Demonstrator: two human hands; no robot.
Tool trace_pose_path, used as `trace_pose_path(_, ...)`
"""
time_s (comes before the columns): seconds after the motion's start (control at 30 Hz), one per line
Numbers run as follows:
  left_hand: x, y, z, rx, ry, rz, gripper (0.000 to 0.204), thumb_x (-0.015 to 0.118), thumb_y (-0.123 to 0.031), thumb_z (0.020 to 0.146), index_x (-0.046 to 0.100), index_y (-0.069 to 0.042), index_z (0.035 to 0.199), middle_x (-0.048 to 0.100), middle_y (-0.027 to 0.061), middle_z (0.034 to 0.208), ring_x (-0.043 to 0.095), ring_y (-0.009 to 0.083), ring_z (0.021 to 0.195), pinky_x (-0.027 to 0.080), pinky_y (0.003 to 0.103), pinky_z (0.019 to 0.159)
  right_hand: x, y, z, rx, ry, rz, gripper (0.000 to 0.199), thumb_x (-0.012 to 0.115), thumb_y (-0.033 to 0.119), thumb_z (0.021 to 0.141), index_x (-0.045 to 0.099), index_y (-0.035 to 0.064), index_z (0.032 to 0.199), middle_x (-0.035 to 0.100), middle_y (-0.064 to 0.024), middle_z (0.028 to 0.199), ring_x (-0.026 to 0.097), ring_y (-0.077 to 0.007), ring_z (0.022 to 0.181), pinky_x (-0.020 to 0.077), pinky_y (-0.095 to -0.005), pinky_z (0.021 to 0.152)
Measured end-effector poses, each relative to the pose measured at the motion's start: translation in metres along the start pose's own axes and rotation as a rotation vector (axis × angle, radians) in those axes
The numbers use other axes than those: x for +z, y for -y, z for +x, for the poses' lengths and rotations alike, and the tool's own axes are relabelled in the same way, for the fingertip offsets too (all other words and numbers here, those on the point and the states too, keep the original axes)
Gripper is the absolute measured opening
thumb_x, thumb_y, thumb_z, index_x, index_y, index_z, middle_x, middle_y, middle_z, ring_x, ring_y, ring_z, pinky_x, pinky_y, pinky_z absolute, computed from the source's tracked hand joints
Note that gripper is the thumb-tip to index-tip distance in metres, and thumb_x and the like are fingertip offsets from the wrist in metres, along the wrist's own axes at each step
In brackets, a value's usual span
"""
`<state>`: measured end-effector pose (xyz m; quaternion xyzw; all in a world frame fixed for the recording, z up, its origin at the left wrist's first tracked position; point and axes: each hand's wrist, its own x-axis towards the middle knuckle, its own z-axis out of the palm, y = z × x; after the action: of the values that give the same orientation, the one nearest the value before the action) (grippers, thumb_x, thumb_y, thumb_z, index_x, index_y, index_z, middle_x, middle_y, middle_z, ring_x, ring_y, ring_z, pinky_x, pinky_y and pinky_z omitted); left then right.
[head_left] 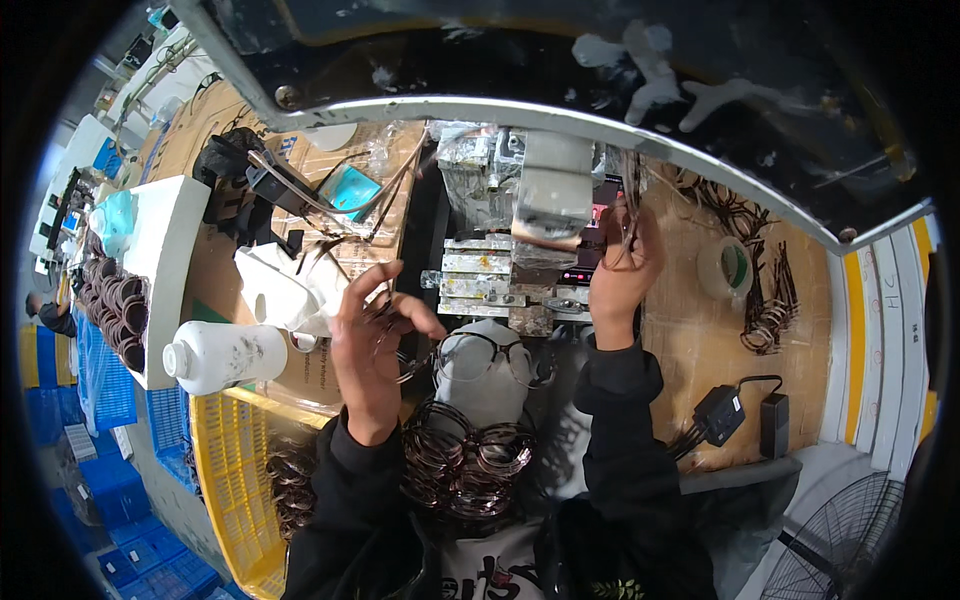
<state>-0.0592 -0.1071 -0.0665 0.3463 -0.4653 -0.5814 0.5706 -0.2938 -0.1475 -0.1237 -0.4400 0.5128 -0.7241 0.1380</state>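
Note:
My left hand point(372, 345) is raised left of the machine, fingers curled. Thin dark pieces show at its fingers, too unclear to name. My right hand point(628, 268) is closed around a few thin brown eyeglass temples point(632, 190) pointing upward, right of the machine's block. Between my forearms, a pair of eyeglass frames point(480, 357) rests on a pale, rounded support. Below it, a thick pile of dark brown eyeglass frames point(468, 462) sits against my front. Ahead stands the metal machine point(480, 262) with a worn grey block point(553, 195).
A dark panel point(520, 60) overhangs the bench. At left are a white bottle point(228, 356), a foam box point(165, 290) of brown frames and a yellow basket point(225, 470). At right lie loose temples point(770, 300), a tape roll point(724, 268), a power adapter point(718, 414) and a fan point(845, 535).

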Motion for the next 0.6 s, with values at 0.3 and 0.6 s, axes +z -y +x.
trace_pose_path(0.3,0.031,-0.010,0.003,0.033,0.214,-0.143,0.061,0.043,-0.046,0.091,0.031,-0.004,0.133,0.055,0.0137,0.091,0.055,0.0196,0.082,0.045,0.032,0.073,-0.010,0.083,-0.045,-0.366,0.335,-0.356,0.009,0.057,0.004,0.084,0.061,-0.0038,0.088,0.062,-0.0144,0.077,0.061,-0.0214,0.060,0.0460,-0.0302,0.052)
trace_pose_path(0.6,0.017,-0.016,0.005,0.191,0.136,0.142,0.040,0.040,-0.015,0.097,0.032,0.004,0.131,0.061,0.0124,0.080,0.062,0.0216,0.081,0.043,0.043,0.095,-0.024,0.088,-0.068,0.395,0.862,-0.665,0.019,0.062,0.014,0.083,0.064,0.0034,0.098,0.063,-0.0181,0.093,0.061,-0.0346,0.080,0.0469,-0.0375,0.067)
